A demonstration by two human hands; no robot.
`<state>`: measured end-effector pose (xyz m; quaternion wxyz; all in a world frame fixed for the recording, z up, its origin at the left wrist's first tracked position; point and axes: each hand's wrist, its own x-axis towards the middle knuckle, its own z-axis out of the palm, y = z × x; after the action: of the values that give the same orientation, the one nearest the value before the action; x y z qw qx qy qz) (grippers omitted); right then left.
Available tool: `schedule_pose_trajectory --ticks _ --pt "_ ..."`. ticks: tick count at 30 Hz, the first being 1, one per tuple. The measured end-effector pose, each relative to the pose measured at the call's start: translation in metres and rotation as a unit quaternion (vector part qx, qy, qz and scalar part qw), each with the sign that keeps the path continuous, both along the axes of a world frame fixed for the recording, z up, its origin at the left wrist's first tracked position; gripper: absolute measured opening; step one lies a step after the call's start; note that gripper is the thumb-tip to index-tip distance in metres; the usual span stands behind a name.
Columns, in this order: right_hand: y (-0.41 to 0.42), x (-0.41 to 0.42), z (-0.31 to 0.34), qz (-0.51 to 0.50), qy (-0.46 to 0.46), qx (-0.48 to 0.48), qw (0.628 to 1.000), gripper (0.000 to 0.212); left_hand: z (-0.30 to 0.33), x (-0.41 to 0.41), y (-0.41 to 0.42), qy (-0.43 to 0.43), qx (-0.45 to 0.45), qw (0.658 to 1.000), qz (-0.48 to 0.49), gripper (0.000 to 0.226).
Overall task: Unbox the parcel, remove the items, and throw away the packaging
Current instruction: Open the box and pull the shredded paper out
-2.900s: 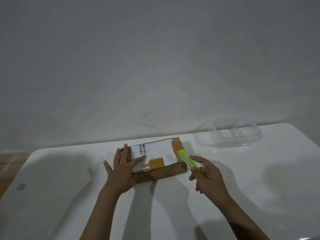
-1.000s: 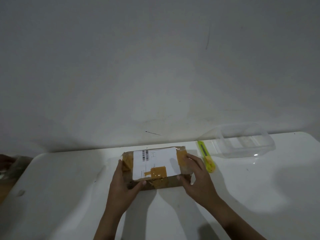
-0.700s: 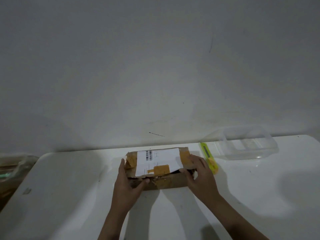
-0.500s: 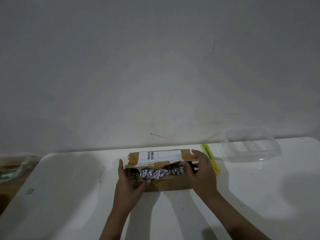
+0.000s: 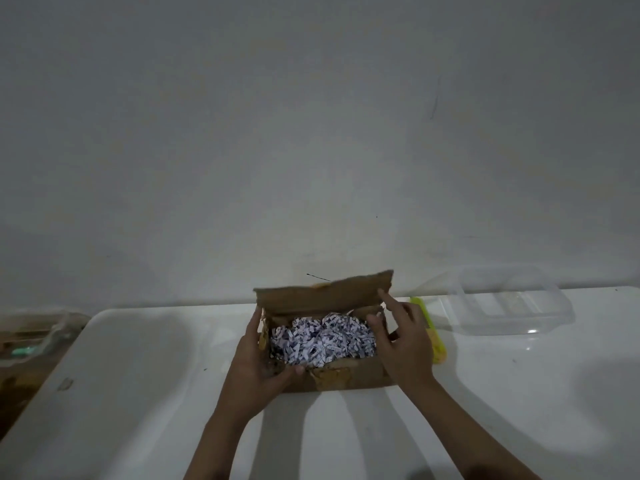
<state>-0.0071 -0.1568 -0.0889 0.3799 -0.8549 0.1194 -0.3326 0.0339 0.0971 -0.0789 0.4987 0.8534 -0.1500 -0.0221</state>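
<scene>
Head view: cardboard parcel [image 5: 341, 375] on the white surface [image 5: 138, 375], lid flap [image 5: 322, 295] raised.
Contents: shredded paper [image 5: 322, 341] fills it.
Left hand [image 5: 258, 363]: grips the parcel's left end.
Right hand [image 5: 403, 336]: fingers loosely spread, fingertip touching the flap.
Beside: yellow cutter [image 5: 433, 334], clear container [image 5: 509, 299].

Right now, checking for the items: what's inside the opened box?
The box shows only shredded paper filling it; anything beneath is covered.
</scene>
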Motion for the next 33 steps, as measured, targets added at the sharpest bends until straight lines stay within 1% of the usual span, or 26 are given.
schedule_pose_trajectory --ticks 2,4,9,14,17,20,22,24,26,28,30,32,33 --pt "-0.004 0.001 -0.001 0.027 0.029 -0.022 0.999 0.06 0.002 0.003 0.002 0.002 0.04 0.999 -0.011 0.119" --pt "-0.007 0.003 0.001 0.046 0.055 -0.039 0.997 0.067 0.004 0.007 0.002 0.003 0.077 0.997 -0.013 0.116" --pt "-0.009 0.001 0.009 0.071 0.11 -0.04 0.991 0.077 -0.002 0.019 -0.001 -0.064 0.165 0.983 -0.038 0.105" --pt "-0.013 -0.016 0.006 0.082 0.174 -0.034 0.981 0.086 -0.001 0.016 -0.004 -0.054 0.149 0.986 -0.047 0.102" --pt "-0.013 -0.031 0.008 0.084 0.213 -0.034 0.973 0.081 -0.007 0.009 -0.005 -0.041 0.151 0.987 -0.047 0.097" --pt "-0.012 -0.038 0.006 0.057 0.197 -0.098 0.974 0.078 -0.014 0.004 -0.008 -0.034 0.14 0.989 -0.033 0.087" --pt "-0.012 -0.037 0.003 0.065 0.191 -0.154 0.967 0.081 -0.014 0.002 -0.012 -0.038 0.151 0.988 -0.015 0.082" --pt "-0.009 -0.036 0.004 0.111 0.222 -0.162 0.955 0.092 -0.014 0.0 -0.015 -0.05 0.163 0.985 0.001 0.079" --pt "-0.009 -0.036 0.004 0.14 0.248 -0.137 0.949 0.1 -0.014 0.001 -0.015 -0.08 0.167 0.983 -0.005 0.074" --pt "-0.01 -0.036 0.005 0.145 0.25 -0.124 0.949 0.101 -0.014 0.001 -0.015 -0.118 0.174 0.977 -0.031 0.068" --pt "-0.011 -0.036 0.006 0.147 0.259 -0.132 0.945 0.103 -0.013 0.0 -0.014 -0.148 0.18 0.971 -0.06 0.064" --pt "-0.01 -0.034 0.009 0.153 0.274 -0.14 0.939 0.103 -0.013 0.001 -0.014 -0.157 0.184 0.968 -0.069 0.062" --pt "-0.01 -0.031 0.01 0.158 0.274 -0.135 0.939 0.098 -0.012 0.002 -0.015 -0.156 0.183 0.968 -0.07 0.062"
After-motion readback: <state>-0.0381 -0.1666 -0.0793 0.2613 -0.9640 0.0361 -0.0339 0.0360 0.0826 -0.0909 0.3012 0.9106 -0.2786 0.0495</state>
